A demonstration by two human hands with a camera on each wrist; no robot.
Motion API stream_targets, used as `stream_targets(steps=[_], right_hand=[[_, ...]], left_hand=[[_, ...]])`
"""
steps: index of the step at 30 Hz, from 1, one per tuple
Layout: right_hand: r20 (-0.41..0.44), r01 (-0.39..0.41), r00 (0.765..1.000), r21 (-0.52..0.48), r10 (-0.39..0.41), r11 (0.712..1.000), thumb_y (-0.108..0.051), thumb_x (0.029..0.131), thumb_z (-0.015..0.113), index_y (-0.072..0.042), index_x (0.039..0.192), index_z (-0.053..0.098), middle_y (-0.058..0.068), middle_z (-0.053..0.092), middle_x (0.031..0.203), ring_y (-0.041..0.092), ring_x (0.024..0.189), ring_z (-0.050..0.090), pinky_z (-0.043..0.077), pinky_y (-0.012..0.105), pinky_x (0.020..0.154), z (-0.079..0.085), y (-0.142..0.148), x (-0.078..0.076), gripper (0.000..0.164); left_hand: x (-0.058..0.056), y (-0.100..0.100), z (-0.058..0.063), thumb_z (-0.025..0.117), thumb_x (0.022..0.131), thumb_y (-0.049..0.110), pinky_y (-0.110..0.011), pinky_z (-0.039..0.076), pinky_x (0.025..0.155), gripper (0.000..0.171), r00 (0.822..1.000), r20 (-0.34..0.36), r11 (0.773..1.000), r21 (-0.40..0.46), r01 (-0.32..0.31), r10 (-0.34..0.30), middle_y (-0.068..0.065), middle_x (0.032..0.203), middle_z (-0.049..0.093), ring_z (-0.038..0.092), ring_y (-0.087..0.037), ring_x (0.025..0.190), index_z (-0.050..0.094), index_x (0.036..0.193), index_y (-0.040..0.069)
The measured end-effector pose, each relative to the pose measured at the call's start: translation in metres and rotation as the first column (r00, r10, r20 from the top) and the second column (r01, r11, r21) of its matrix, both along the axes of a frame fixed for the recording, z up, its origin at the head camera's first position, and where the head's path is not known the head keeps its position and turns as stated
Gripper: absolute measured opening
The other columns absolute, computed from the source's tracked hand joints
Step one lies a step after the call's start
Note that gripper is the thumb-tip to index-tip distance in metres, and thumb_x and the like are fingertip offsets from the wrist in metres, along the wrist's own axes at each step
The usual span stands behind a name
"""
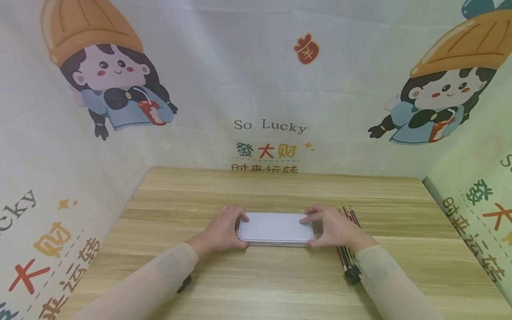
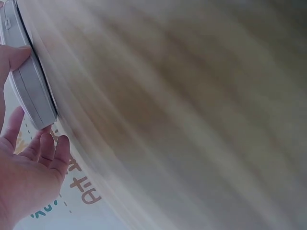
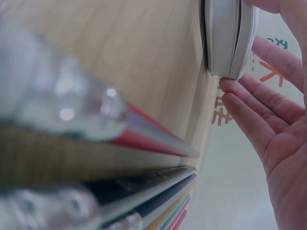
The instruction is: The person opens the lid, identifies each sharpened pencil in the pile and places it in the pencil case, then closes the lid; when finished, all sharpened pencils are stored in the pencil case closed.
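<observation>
Both hands are holding the white, flat, round-cornered hard case (image 1: pixel 276 226), one at each end; I'm not telling from here whether it's plastic or metal. Case is sitting mid-table on the wood-grain tabletop (image 1: pixel 276 275), lid side up, long side facing the person.

Left hand (image 1: pixel 224 229): pinching the left end, thumb pressing the near edge, index finger reaching over the lid's far corner, other fingers hanging loosely at the end.

Right hand (image 1: pixel 334 229): mirroring that at the right end, index finger lying on the lid, thumb at the near edge.

The slim pens with clear and coloured barrels (image 1: pixel 346 258) are lying side by side under the right wrist, just beside the case; nobody's gripping them.

Step, my read: the person is steadying the case and working at its lid. The seam is showing dark at the right end; I'm not able to tell if it's cracked open. Next move is probably calling for even upward thumb pressure at both front corners, base staying flat, right wrist clearing the pens.
</observation>
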State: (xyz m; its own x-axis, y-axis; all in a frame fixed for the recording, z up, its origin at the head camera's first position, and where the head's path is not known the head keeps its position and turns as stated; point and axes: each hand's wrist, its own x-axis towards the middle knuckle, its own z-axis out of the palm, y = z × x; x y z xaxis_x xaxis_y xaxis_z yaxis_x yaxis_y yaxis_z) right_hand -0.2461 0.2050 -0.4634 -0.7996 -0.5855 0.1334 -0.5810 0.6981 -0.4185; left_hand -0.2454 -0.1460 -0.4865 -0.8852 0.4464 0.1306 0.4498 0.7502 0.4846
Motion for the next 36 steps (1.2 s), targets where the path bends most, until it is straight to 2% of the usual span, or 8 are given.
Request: stream_targets(steps=[12, 18, 21, 27, 36], right_hand=[[0.000, -0.012, 1.000, -0.014, 0.012, 1.000, -0.036, 0.067, 0.092, -0.014, 0.119, 0.078, 0.015, 0.066, 0.136, 0.036, 0.125, 0.063, 0.051, 0.055, 0.108, -0.0006, 0.0025, -0.0039, 0.058], [-0.021, -0.018, 1.000, -0.097, 0.016, 0.995, -0.031, 0.069, 0.090, -0.016, 0.115, 0.080, 0.012, 0.071, 0.128, 0.036, 0.121, 0.066, 0.054, 0.056, 0.104, -0.0031, 0.0067, -0.0053, 0.049], [0.000, -0.025, 1.000, -0.096, 0.025, 0.995, -0.033, 0.070, 0.090, -0.018, 0.115, 0.080, 0.012, 0.071, 0.129, 0.035, 0.122, 0.065, 0.053, 0.056, 0.105, -0.0032, 0.0078, -0.0057, 0.049], [0.030, -0.036, 0.999, -0.095, 0.038, 0.995, -0.035, 0.072, 0.090, -0.016, 0.116, 0.079, 0.014, 0.070, 0.130, 0.037, 0.123, 0.064, 0.051, 0.059, 0.107, 0.0038, 0.0077, -0.0075, 0.049], [0.029, -0.061, 0.998, -0.099, 0.064, 0.993, -0.032, 0.077, 0.087, -0.014, 0.118, 0.077, 0.014, 0.071, 0.131, 0.038, 0.125, 0.064, 0.049, 0.059, 0.110, 0.0051, 0.0083, -0.0084, 0.046]], left_hand=[[-0.0025, 0.0022, 0.0002, 0.096, 0.059, 0.025, -0.039, 0.051, 0.100, 0.064, 1.000, 0.019, 1.000, 0.030, 0.002, -0.003, -0.003, 0.124, 0.066, 0.052, -0.023, 0.112, 0.061, 0.111, 0.012], [-0.0033, 0.0016, 0.0001, 0.097, 0.055, 0.024, -0.032, 0.048, 0.087, 0.063, 1.000, -0.001, 1.000, 0.013, 0.018, -0.018, 0.002, 0.111, 0.062, 0.047, -0.017, 0.099, 0.049, 0.095, 0.017], [-0.0032, 0.0010, 0.0002, 0.097, 0.055, 0.026, -0.031, 0.047, 0.084, 0.064, 1.000, -0.009, 1.000, -0.005, 0.026, -0.026, 0.003, 0.108, 0.060, 0.046, -0.016, 0.097, 0.046, 0.093, 0.019], [-0.0030, 0.0008, 0.0023, 0.097, 0.055, 0.028, -0.034, 0.050, 0.088, 0.065, 1.000, 0.001, 1.000, -0.020, 0.017, -0.017, 0.001, 0.111, 0.061, 0.047, -0.017, 0.099, 0.050, 0.099, 0.019], [-0.0002, -0.0008, 0.0008, 0.099, 0.056, 0.027, -0.040, 0.051, 0.095, 0.078, 0.999, 0.025, 1.000, -0.017, -0.025, 0.025, -0.002, 0.126, 0.065, 0.050, -0.019, 0.106, 0.056, 0.121, 0.017]])
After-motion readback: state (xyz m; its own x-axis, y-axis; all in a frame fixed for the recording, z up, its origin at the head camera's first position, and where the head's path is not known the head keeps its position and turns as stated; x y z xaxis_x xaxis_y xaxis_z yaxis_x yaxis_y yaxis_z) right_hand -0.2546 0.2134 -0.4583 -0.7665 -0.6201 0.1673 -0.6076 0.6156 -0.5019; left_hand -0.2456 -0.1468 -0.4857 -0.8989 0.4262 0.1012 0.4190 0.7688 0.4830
